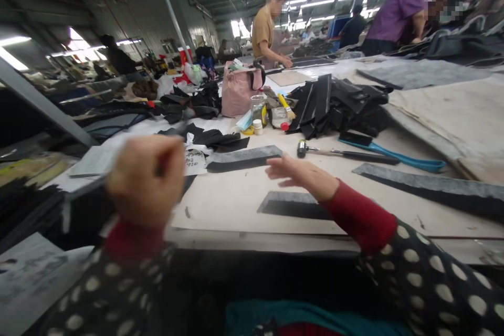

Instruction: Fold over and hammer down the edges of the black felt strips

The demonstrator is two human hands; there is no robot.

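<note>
My left hand (147, 181) is raised at the left, blurred by motion, with its fingers curled into a fist. Whether anything is inside it is hidden. My right hand (297, 172) reaches over the table with its fingers stretched out and holds nothing visible. Its fingertips are at the right end of a black strip with a grey band (244, 159); contact cannot be told. Under my right wrist lies a second black strip with a grey edge (293, 206), partly covered by the forearm. A handwritten paper tag (196, 164) lies at the first strip's left end.
A hammer (346, 154) and a blue-handled brush (409, 156) lie beyond my right hand. Behind are a heap of black pieces (338, 105), a glass jar (258, 109) and a pink bag (238, 89). Another long strip (437, 186) lies right. Co-workers (264, 26) stand across the table.
</note>
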